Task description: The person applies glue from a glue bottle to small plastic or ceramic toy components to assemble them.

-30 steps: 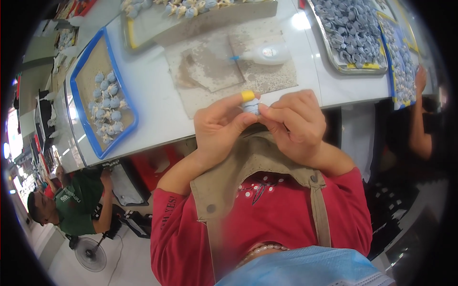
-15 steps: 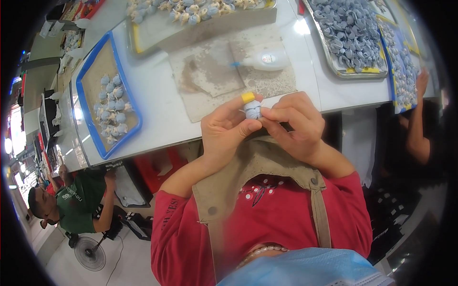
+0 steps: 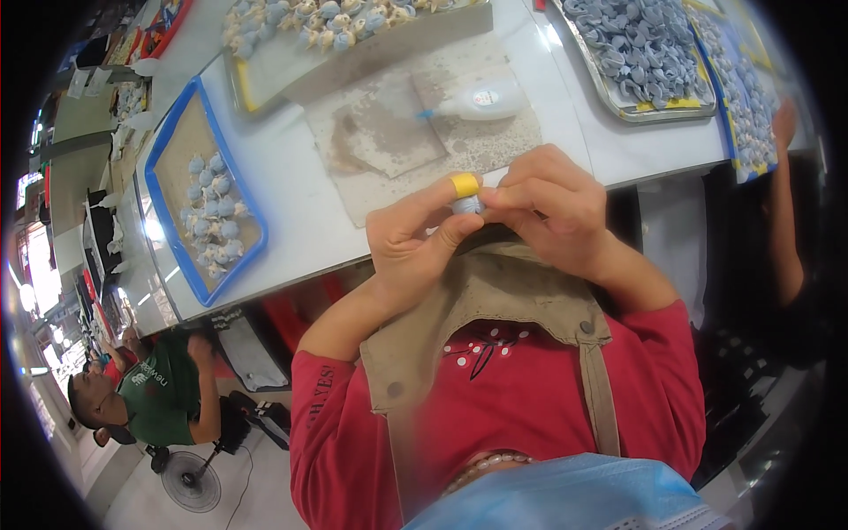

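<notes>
The left hand's (image 3: 408, 237) yellow-banded forefinger (image 3: 465, 185) has moved down over a small blue piece (image 3: 467, 206), which shows less than it did half a second ago. The piece is nipped between left thumb and forefinger, just off the near edge of a white table (image 3: 291, 185). The right hand's (image 3: 558, 201) fingers close to a pinch at its right edge; what they grip cannot be told. Beyond, a bottle (image 3: 484, 101) lies on a stained sheet (image 3: 486, 141), between a blue-rimmed tray (image 3: 238, 268) and a metal tray (image 3: 652, 116) heaped with blue pieces (image 3: 636, 53).
</notes>
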Demonstrator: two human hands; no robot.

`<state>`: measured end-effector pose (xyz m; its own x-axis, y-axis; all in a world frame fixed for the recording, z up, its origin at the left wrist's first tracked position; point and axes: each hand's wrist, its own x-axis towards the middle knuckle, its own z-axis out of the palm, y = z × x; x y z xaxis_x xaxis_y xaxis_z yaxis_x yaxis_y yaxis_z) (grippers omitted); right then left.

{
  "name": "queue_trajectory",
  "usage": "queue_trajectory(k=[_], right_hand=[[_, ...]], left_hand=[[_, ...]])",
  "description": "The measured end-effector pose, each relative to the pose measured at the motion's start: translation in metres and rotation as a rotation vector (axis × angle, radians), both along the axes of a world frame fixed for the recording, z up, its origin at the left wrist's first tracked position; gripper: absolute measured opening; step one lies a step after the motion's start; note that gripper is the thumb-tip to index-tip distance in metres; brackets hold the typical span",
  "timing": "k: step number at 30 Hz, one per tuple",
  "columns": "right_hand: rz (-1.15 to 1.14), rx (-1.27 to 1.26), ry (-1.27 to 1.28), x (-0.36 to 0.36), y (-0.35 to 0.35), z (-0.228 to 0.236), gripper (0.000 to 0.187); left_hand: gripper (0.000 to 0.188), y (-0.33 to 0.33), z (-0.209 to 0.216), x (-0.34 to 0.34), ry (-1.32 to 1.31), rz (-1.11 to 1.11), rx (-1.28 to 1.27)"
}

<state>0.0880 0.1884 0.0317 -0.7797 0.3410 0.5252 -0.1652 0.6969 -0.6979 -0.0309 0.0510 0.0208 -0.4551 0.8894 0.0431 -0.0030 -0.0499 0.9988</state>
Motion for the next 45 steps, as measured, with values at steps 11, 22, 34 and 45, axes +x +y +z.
queue_trajectory(k=[11,22,34,45], right_hand=[[-0.089,-0.12,0.061,0.0,-0.015,-0.007,0.031],[-0.153,-0.042,0.102,0.0,-0.024,-0.012,0.032],[-0.081,0.148,0.14,-0.001,-0.018,-0.012,0.025],[-0.058,-0.38,0.069,-0.006,-0.025,-0.01,0.036]], left_hand=[[0.041,0.002,-0.005,0.008,-0.641,-0.011,0.093],[0.045,-0.004,-0.002,0.01,-0.623,-0.025,0.084],[0.04,-0.008,0.0,0.006,-0.559,-0.051,0.044],[0.034,-0.011,-0.005,0.005,-0.446,-0.039,0.111]])
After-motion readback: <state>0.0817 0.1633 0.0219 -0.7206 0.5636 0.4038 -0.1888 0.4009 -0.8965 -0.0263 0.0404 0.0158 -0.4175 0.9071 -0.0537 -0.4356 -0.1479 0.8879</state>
